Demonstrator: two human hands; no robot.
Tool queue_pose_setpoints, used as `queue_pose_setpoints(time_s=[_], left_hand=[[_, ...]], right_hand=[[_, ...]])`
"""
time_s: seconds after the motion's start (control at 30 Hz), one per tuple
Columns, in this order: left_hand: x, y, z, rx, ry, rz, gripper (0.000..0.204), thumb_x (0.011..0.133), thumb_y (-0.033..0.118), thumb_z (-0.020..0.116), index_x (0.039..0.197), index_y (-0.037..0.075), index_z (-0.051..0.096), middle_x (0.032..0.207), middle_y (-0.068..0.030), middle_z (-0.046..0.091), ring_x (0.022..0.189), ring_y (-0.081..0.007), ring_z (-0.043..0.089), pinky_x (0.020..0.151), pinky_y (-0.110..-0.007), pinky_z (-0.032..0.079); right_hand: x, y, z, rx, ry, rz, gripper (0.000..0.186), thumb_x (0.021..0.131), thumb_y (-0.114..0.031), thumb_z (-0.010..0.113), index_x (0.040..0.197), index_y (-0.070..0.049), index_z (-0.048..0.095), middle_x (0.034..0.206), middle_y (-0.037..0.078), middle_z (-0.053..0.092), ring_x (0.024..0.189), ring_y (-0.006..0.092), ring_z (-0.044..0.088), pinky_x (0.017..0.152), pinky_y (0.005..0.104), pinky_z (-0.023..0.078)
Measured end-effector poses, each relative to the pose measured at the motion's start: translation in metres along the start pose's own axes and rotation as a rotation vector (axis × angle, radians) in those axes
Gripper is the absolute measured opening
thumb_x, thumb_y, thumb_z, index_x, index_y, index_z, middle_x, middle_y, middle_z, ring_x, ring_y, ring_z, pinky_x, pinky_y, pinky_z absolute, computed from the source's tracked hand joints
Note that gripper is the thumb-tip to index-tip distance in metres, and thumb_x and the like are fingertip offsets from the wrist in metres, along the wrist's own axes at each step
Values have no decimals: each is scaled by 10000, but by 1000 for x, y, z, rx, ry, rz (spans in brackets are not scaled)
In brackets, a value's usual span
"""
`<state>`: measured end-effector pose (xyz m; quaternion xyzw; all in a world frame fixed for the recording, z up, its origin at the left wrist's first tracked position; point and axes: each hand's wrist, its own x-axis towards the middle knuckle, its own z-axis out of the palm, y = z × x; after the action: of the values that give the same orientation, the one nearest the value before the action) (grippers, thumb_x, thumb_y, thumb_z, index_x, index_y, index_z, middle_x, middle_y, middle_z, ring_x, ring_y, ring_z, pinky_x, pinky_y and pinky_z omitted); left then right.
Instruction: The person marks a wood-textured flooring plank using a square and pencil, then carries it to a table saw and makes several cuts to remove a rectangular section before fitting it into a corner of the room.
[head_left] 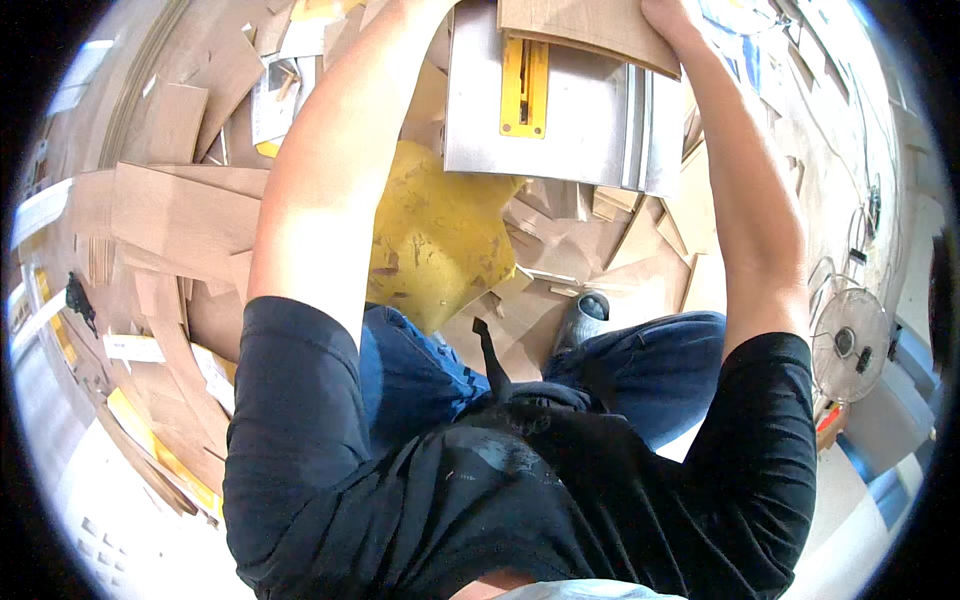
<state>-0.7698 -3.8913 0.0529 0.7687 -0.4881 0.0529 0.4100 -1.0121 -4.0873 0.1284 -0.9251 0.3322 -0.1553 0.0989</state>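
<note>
A metal saw table (555,155) with a yellow slotted insert plate (522,95) sits at the top centre. A wooden board (590,30) lies across its far part. My right hand (670,15) grips the board's right end. My left hand (450,5) reaches to the top edge beside the board's left end, with its fingers out of view. Below the metal top is a scuffed yellow body or stand (430,230), between my forearms and above my knees.
Wood panels and offcuts (185,205) litter the floor on both sides and under the table. A standing fan (845,345) is at the right, with loose cables (860,255) near it. Yellow strips (165,455) lie at the lower left.
</note>
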Motion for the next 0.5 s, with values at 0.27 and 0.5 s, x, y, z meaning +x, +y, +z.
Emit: queue_pose_setpoints(time_s=[0.27,0.5], left_hand=[[-13,37,-21,-79,-43,-106,635,1050,466,437,1420,-41,531,1472,-260,517,1395,-403,461,1188,-418,352],[-11,17,-16,-41,20,-30,597,1052,431,434,1383,-49,562,1428,-270,552,1373,-421,478,1174,-434,368]], right_hand=[[12,25,2,-93,-11,-107,336,941,-155,446,944,63,701,967,329,694,938,461,687,893,523,522],[18,27,19,-141,-2,-195,309,934,-126,459,917,74,694,932,319,694,903,451,692,878,516,528]])
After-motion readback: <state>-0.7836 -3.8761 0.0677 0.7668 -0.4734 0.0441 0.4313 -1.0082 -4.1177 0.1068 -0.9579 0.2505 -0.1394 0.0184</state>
